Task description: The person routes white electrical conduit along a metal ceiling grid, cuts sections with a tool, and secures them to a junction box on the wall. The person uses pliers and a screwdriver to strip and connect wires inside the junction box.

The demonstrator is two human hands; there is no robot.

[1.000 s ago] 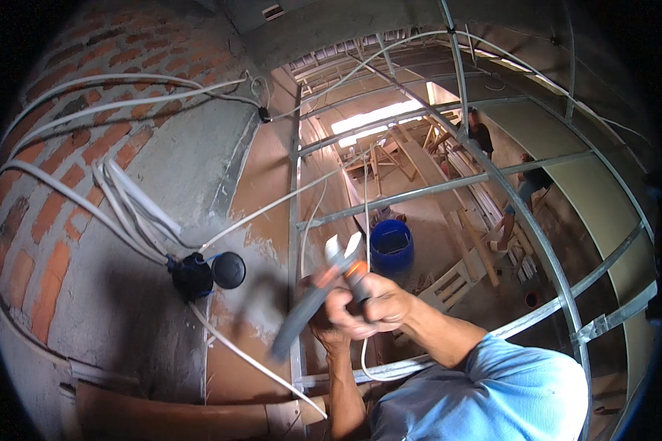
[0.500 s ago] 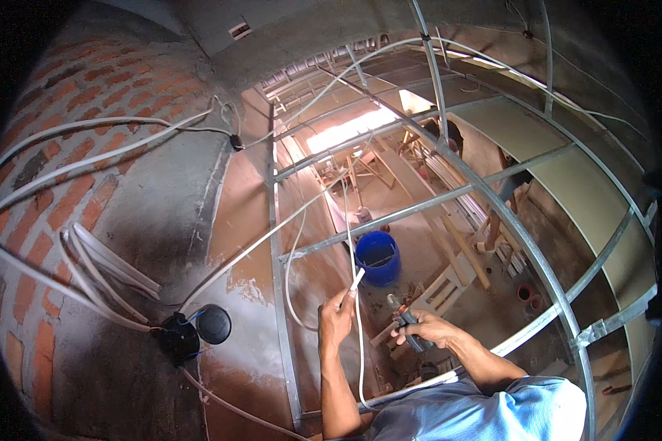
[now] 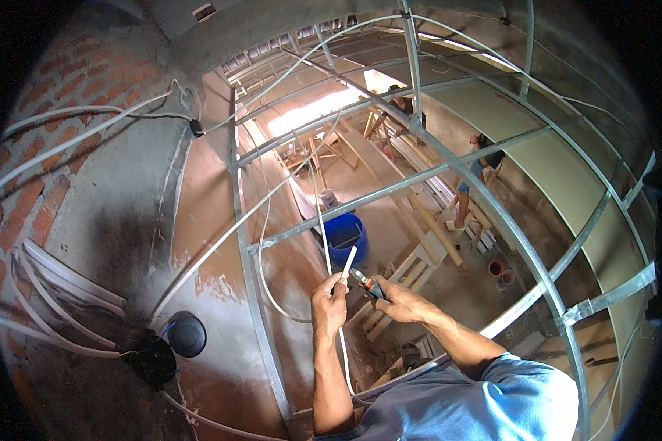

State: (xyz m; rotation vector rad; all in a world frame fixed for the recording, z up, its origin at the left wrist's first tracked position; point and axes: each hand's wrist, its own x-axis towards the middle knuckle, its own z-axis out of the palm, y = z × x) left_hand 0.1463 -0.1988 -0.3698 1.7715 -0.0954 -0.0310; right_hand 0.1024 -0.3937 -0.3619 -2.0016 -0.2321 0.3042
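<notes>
My left hand (image 3: 329, 303) is closed around a white cable (image 3: 350, 261), and its cut end sticks up past the fingertips. In my right hand (image 3: 403, 301) are pliers (image 3: 362, 278) with bright metal jaws and dark handles marked with orange. The jaws are right beside the cable, close to my left fingertips; whether they touch it I cannot tell. Another length of white cable hangs down behind my left hand. To the left, a round black junction box (image 3: 153, 361) sits with several white cables running into it, and its round black lid (image 3: 187, 334) is beside it.
A metal ceiling frame (image 3: 360, 203) of thin bars surrounds me, high above the floor. Below are a blue barrel (image 3: 346, 237), a wooden pallet (image 3: 401, 283), planks and two people. On the left rises a brick wall (image 3: 33, 202) with looped cables (image 3: 66, 283).
The pliers have come left and up to the cable, beside my left fingers. My view has shifted, so the frame and wall sit further left.
</notes>
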